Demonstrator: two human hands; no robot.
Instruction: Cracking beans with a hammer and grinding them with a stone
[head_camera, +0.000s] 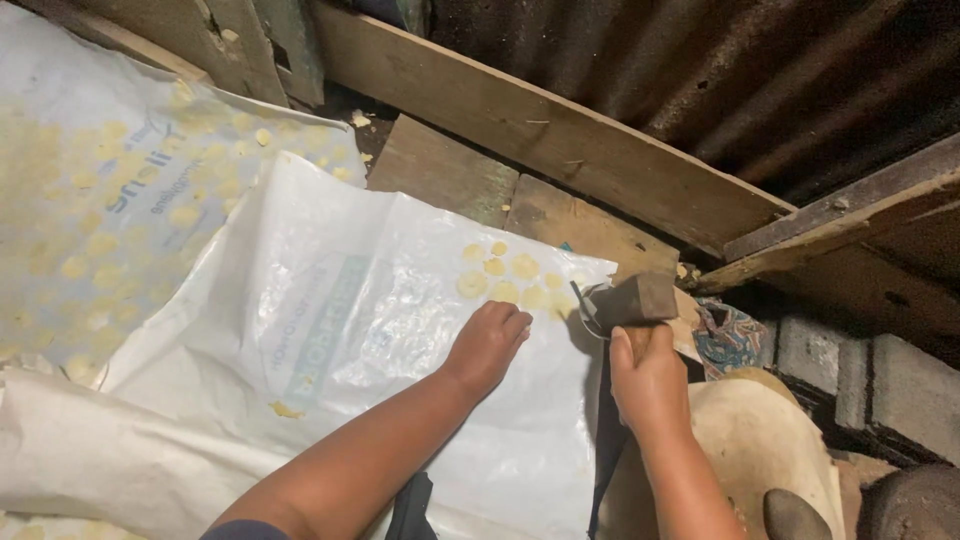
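A white sack (330, 330) lies spread out. The left hand (487, 345) rests palm down on it, fingers (510, 322) together and curled. Pale yellow discs (505, 278) lie just beyond those fingertips, nearer this hand. The right hand (648, 380) grips a mallet (632, 302), its head lying crosswise just right of the discs.

Light falls brightest on the white sack (330, 330) at centre, with soft glare on its crinkled plastic. Toward 1 and 3 o'clock the metal wall (700, 70) sinks into murk. Overall slightly soft, smeared detail; dim corner at 5 o'clock.
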